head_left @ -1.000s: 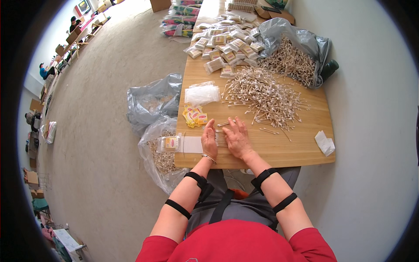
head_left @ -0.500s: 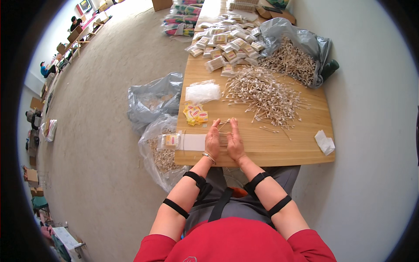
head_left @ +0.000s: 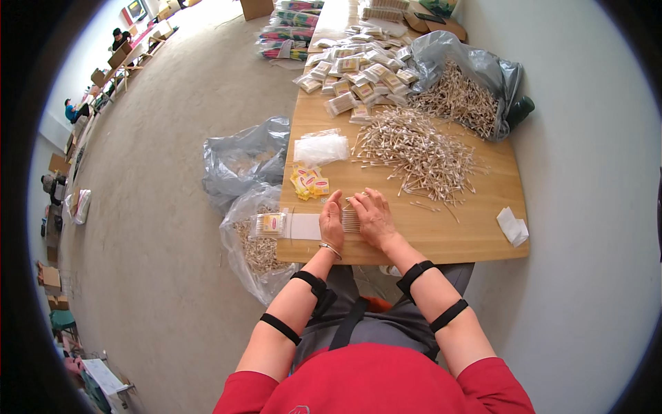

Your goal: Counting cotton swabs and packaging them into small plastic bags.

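A small bundle of cotton swabs (head_left: 351, 219) lies on the wooden table (head_left: 448, 234) near its front edge. My left hand (head_left: 332, 221) presses against the bundle's left side and my right hand (head_left: 373, 217) against its right side, fingers upright, squeezing the swabs together. A flat white sheet (head_left: 305, 225) lies just left of my left hand, and a filled clear packet of swabs (head_left: 269, 223) rests at the table's left edge. A big loose heap of swabs (head_left: 420, 152) spreads beyond my hands.
Yellow paper labels (head_left: 309, 182) and a stack of clear bags (head_left: 319, 148) lie left of the heap. Several packed swab packets (head_left: 358, 72) and a grey sack of swabs (head_left: 469, 76) sit farther back. Plastic sacks (head_left: 252, 207) stand on the floor at left. White folded paper (head_left: 512, 226) lies at right.
My hands came up from lying flat on the table and closed in on the swab bundle from both sides. Nothing else on the table moved.
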The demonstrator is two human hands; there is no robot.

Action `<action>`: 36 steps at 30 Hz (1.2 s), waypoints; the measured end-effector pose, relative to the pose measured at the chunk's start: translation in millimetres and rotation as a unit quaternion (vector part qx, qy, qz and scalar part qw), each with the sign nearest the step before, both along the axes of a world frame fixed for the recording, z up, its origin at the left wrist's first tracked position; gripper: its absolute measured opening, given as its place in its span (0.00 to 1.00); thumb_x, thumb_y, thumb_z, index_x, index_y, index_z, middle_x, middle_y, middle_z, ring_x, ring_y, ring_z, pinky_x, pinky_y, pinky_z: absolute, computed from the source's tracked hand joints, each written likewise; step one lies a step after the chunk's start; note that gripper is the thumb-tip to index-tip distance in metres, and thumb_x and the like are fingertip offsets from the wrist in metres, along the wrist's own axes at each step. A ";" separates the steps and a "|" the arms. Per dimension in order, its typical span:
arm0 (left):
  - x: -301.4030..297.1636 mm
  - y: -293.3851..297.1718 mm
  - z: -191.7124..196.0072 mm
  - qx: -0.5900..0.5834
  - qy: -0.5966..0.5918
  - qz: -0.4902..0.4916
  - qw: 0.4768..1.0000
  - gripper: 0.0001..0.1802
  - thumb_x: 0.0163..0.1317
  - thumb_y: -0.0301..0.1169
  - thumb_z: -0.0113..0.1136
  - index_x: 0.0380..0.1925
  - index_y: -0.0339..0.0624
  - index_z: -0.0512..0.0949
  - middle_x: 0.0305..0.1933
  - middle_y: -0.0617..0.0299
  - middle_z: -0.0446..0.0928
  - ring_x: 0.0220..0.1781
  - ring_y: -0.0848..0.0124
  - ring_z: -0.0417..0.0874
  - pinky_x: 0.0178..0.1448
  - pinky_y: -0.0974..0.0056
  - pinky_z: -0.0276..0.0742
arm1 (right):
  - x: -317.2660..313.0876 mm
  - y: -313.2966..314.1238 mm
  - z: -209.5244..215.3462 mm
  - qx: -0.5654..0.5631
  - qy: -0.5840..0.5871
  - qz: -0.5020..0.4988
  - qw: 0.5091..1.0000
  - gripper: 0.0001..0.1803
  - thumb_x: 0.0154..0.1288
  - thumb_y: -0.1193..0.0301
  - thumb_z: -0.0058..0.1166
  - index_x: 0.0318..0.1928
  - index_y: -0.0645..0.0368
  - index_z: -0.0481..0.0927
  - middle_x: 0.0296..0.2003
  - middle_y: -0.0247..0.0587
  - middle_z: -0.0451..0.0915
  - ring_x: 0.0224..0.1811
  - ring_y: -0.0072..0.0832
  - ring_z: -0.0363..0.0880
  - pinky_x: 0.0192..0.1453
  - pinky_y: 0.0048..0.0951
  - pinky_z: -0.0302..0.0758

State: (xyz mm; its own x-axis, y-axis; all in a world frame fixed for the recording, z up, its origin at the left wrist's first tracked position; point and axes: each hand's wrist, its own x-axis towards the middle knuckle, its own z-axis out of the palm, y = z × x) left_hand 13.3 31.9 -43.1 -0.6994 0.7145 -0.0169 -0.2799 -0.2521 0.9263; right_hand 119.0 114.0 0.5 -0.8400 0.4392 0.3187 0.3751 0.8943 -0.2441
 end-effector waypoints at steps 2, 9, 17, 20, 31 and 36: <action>-1.8 -0.7 -1.2 -0.002 0.012 0.003 1.000 0.27 0.73 0.43 0.38 0.60 0.32 0.65 0.63 0.57 0.66 0.66 0.71 0.63 0.69 0.69 0.56 | 3.8 -4.0 -2.6 0.009 0.006 0.003 1.000 0.22 0.56 0.73 0.45 0.54 0.56 0.73 0.55 0.39 0.69 0.65 0.39 0.58 0.69 0.40 0.53; -3.2 -1.6 0.0 -0.004 0.023 -0.011 1.000 0.26 0.73 0.43 0.39 0.60 0.32 0.65 0.63 0.56 0.66 0.67 0.71 0.63 0.70 0.69 0.55 | 12.0 -10.0 4.1 -0.026 0.021 0.003 0.999 0.21 0.54 0.73 0.46 0.51 0.56 0.76 0.48 0.39 0.70 0.59 0.39 0.62 0.67 0.40 0.56; -2.8 -2.3 -0.7 -0.005 0.026 -0.014 1.000 0.26 0.73 0.43 0.39 0.59 0.32 0.66 0.62 0.57 0.67 0.65 0.71 0.65 0.68 0.70 0.58 | 18.0 -16.1 0.0 -0.076 0.048 -0.019 0.996 0.18 0.55 0.73 0.49 0.49 0.55 0.77 0.49 0.37 0.70 0.57 0.38 0.61 0.64 0.40 0.57; -3.3 -1.7 -1.0 -0.010 0.035 -0.022 0.999 0.26 0.73 0.43 0.39 0.59 0.32 0.66 0.62 0.57 0.67 0.64 0.72 0.66 0.68 0.70 0.59 | 16.4 -13.4 -1.7 -0.094 0.058 -0.038 0.993 0.18 0.56 0.73 0.50 0.49 0.54 0.77 0.50 0.36 0.69 0.58 0.38 0.61 0.65 0.40 0.56; -1.0 -0.6 -0.8 0.013 0.023 -0.010 1.000 0.26 0.72 0.42 0.39 0.59 0.31 0.65 0.62 0.54 0.67 0.65 0.69 0.65 0.70 0.67 0.57 | 15.2 -3.6 5.9 -0.041 0.032 -0.078 0.996 0.17 0.58 0.72 0.51 0.49 0.50 0.77 0.56 0.37 0.67 0.61 0.40 0.59 0.64 0.42 0.56; -1.2 -0.5 1.7 0.023 -0.005 -0.006 1.000 0.26 0.73 0.42 0.39 0.59 0.31 0.65 0.62 0.54 0.67 0.67 0.68 0.64 0.71 0.67 0.56 | 9.5 -21.7 2.2 -0.043 0.027 -0.062 0.997 0.17 0.58 0.71 0.50 0.50 0.51 0.77 0.56 0.39 0.67 0.62 0.40 0.58 0.68 0.43 0.52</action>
State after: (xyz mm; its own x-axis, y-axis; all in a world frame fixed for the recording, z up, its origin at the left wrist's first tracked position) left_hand 12.1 31.4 -41.3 -0.6910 0.7228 0.0096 -0.2918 -0.2911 0.9111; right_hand 128.5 92.3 2.8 -0.7604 0.5655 0.3194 0.4647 0.8173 -0.3408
